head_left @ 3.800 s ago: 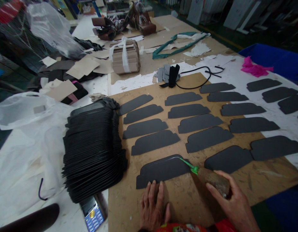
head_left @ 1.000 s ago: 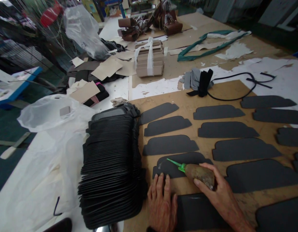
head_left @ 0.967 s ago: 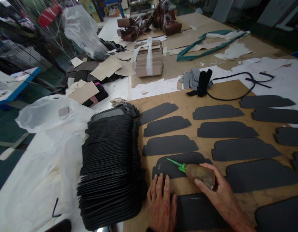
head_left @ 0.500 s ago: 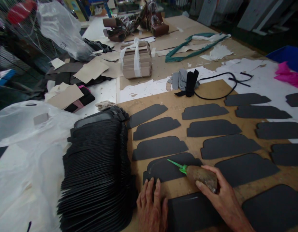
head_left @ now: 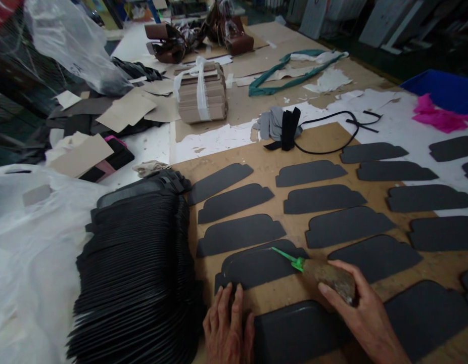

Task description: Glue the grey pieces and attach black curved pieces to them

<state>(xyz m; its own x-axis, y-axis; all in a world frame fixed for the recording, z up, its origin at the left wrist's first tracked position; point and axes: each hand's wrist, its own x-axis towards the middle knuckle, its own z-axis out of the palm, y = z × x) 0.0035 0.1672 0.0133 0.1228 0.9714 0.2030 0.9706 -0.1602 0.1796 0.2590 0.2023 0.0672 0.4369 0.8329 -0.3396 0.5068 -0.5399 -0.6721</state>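
My right hand (head_left: 365, 308) is wrapped round a brown bottle (head_left: 328, 278) with a thin green nozzle (head_left: 286, 255). The nozzle's tip is over the upper edge of a dark grey flat piece (head_left: 256, 263), where a faint shiny line runs along the left and top edge. Fingertips of my left hand (head_left: 228, 323) rest on that piece's lower left edge, the fingers slightly apart and holding nothing. Below lies another dark piece (head_left: 294, 331) with a shiny streak on its top edge, partly hidden by my right hand.
A tall stack of black pieces (head_left: 135, 273) stands left of my left hand, beside white plastic bags (head_left: 29, 253). More dark pieces lie in rows on brown board (head_left: 226, 151). Behind are a tied beige bundle (head_left: 201, 93), black cord (head_left: 325, 150) and a blue bin (head_left: 438, 88).
The nozzle has moved right along the piece's top edge with my right hand. My left hand remains at the lower left edge. The whole view has shifted slightly.
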